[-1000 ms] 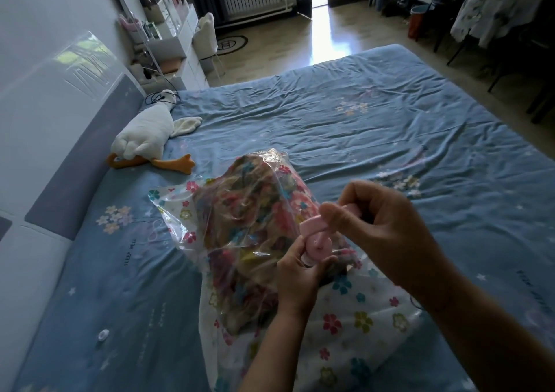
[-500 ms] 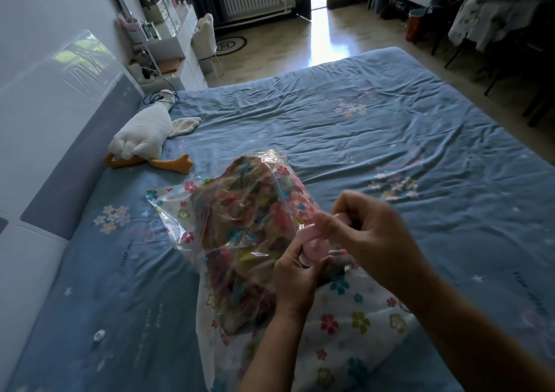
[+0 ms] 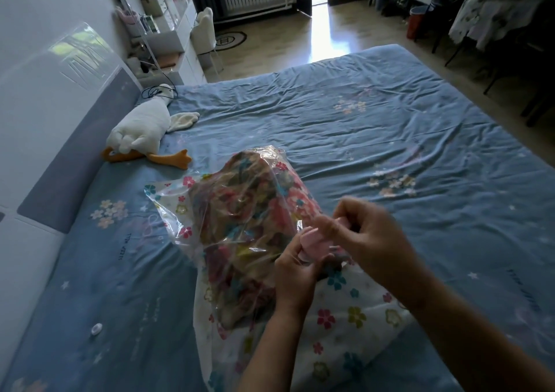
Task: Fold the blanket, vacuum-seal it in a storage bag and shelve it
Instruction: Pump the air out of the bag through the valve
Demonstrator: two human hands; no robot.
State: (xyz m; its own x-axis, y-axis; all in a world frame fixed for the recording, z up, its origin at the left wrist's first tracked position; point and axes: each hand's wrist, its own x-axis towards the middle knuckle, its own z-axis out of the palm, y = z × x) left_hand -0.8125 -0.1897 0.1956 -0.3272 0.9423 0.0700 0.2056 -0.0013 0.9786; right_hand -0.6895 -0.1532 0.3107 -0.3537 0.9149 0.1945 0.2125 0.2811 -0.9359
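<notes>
The blue bed [image 3: 390, 127] carries the storage bag [image 3: 345, 316] near its middle, with the folded blanket [image 3: 240, 211] inside. The left hand [image 3: 295, 274] grips the pink valve piece [image 3: 312, 243] from below. The right hand [image 3: 369, 235], blurred, seems to pinch its top. If the piece seats crookedly, air could leak back in.
</notes>
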